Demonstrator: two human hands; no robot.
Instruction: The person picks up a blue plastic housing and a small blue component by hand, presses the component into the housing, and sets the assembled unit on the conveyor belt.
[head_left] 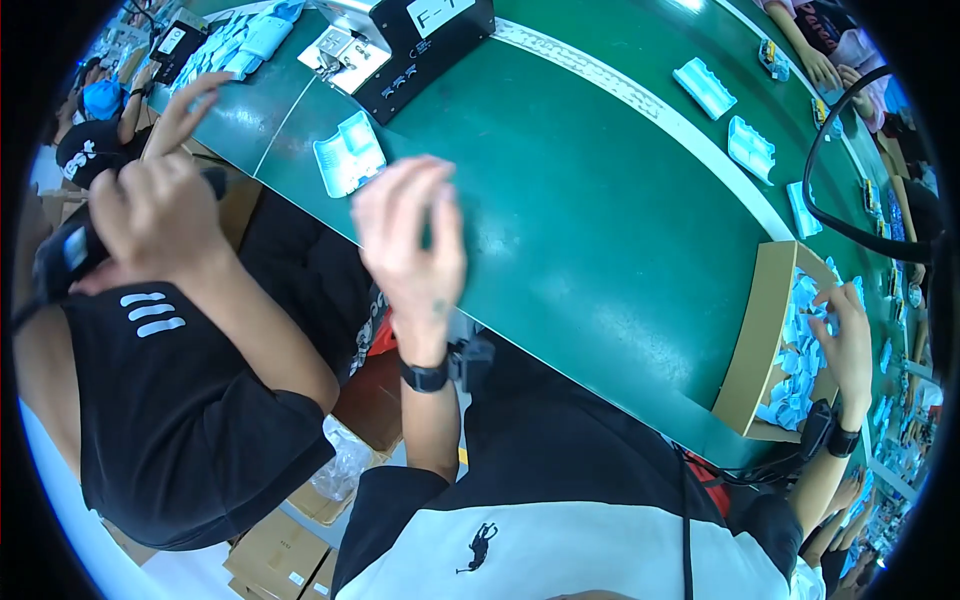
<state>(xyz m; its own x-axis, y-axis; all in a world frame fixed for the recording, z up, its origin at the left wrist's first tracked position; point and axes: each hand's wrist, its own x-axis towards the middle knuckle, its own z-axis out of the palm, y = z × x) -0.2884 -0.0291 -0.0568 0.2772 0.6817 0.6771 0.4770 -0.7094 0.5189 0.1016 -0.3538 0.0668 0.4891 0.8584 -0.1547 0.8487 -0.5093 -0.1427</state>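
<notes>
My left hand (410, 230) hovers over the near edge of the green table, fingers loosely apart and a little blurred, with nothing visible in it. Just beyond its fingertips a light blue plastic shell (349, 156) lies on the tabletop. On the right, my right hand (850, 335) is at the cardboard box (752, 340), its fingers spread above the small light blue pieces (797, 350) inside. Nothing shows between those fingers.
A black machine (425, 55) with a metal fixture stands at the far edge. More blue shells (705, 88) sit along the white strip (590, 75). A co-worker (190, 370) sits close on my left, arms raised. A black cable (815, 180) curves in at the right.
</notes>
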